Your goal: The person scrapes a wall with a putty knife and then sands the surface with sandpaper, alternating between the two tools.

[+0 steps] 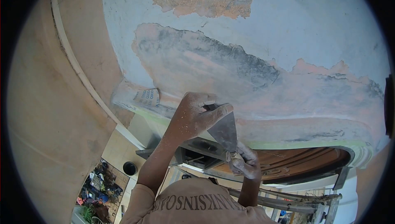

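A scraper [225, 130] with a broad, dusty metal blade is between my two hands. My left hand [201, 113] has its thumb and fingers closed on the wide upper end of the blade. Lower down, my right hand [246, 162] is wrapped round the handle end. Both hands are dusty with white powder. Behind them the wall [205, 68] shows grey and pinkish patches where the paint is gone. A piece of sandpaper [148, 97] with printed backing lies on the ledge left of my left hand.
Below are metal scaffold rails [284, 202] and a carved brown wooden panel [288, 163] under an arch. A black bucket [130, 168] stands on the floor far down, near a pile of mixed items [98, 187] and a green plant [87, 213].
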The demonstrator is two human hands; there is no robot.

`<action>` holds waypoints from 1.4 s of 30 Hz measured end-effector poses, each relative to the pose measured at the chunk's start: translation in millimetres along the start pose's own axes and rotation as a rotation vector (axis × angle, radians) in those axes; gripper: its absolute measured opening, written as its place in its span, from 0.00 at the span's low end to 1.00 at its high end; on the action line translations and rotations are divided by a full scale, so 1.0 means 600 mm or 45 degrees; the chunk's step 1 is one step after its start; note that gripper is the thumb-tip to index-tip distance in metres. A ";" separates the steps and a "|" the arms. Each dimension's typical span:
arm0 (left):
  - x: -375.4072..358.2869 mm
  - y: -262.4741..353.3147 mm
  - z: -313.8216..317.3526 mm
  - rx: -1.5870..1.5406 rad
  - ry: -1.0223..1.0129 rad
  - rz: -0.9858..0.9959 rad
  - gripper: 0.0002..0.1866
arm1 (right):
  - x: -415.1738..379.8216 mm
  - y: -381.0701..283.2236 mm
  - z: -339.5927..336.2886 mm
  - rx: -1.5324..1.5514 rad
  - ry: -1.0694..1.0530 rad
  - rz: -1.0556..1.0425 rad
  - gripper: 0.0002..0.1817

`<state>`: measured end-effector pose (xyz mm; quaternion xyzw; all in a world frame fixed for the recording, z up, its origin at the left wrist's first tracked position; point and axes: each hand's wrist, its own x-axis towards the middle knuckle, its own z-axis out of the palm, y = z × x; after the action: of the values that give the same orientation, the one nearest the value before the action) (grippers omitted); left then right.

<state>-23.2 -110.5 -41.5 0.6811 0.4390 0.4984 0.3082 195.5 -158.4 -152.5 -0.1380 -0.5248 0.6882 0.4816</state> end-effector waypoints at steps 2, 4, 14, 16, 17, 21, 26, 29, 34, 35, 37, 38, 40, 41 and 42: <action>-0.007 -0.019 -0.004 -0.145 0.070 -0.098 0.23 | 0.001 0.000 0.001 0.074 -0.003 -0.030 0.31; -0.014 -0.036 -0.004 -0.204 0.174 -0.081 0.22 | 0.008 0.001 -0.002 0.202 -0.013 -0.082 0.31; -0.043 -0.138 -0.043 -0.509 0.421 -0.229 0.10 | 0.014 0.000 -0.014 0.362 0.184 -0.301 0.41; -0.039 -0.132 -0.035 -0.590 0.445 -0.147 0.11 | 0.013 0.003 -0.017 0.297 0.147 -0.303 0.39; -0.037 -0.127 -0.029 -0.630 0.463 -0.107 0.12 | 0.015 0.004 -0.014 0.278 0.126 -0.293 0.38; -0.034 -0.081 -0.006 -0.568 0.206 -0.075 0.24 | 0.019 0.013 -0.004 0.290 0.098 -0.271 0.35; -0.085 -0.135 0.072 -0.899 -0.056 -0.285 0.23 | 0.020 0.058 0.016 0.282 0.049 -0.077 0.34; -0.132 -0.183 0.091 -1.041 0.162 -0.497 0.22 | 0.031 0.095 0.044 0.148 0.054 0.126 0.33; -0.179 -0.177 0.018 -1.278 0.742 -0.390 0.21 | 0.116 0.111 0.061 -1.204 -0.229 -0.281 0.22; -0.193 -0.184 -0.002 -1.214 0.814 -0.393 0.20 | 0.139 0.102 0.082 -1.035 0.007 -0.050 0.16; -0.230 -0.202 -0.033 -1.087 0.956 -0.408 0.18 | 0.214 0.111 0.105 -1.118 0.020 -0.116 0.16; -0.247 -0.212 -0.041 -1.046 0.979 -0.440 0.18 | 0.258 0.130 0.117 -1.285 -0.036 -0.360 0.18; -0.279 -0.225 -0.049 -0.964 1.022 -0.505 0.16 | 0.329 0.180 0.149 -1.535 -0.127 -0.630 0.20; -0.287 -0.223 -0.045 -0.958 1.055 -0.501 0.16 | 0.355 0.202 0.165 -1.627 -0.162 -0.650 0.20; -0.297 -0.222 -0.042 -0.965 1.051 -0.527 0.16 | 0.376 0.228 0.170 -1.711 -0.210 -0.658 0.20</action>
<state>-107.0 -215.8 -220.5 0.1740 0.4378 0.7733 0.4243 -58.6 -34.0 -156.0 -0.2235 -0.8848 0.0895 0.3990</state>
